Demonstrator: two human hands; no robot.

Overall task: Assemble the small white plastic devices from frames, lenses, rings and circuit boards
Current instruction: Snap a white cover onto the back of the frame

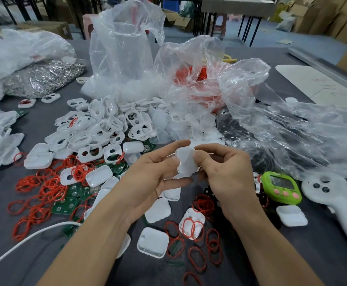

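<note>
With both hands, left hand (148,178) and right hand (226,172), I pinch a white plastic device (186,161); uneven squeezing could misalign its halves.

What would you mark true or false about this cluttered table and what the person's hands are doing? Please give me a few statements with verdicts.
1. Both the left hand and the right hand pinch the same white plastic piece. True.
2. The loose rings scattered on the table are blue. False: they are red.
3. A green timer lies to the right of the right hand. True.
4. The circuit boards are all sealed inside a bag. False: green boards lie bare on the table among the rings.
</note>
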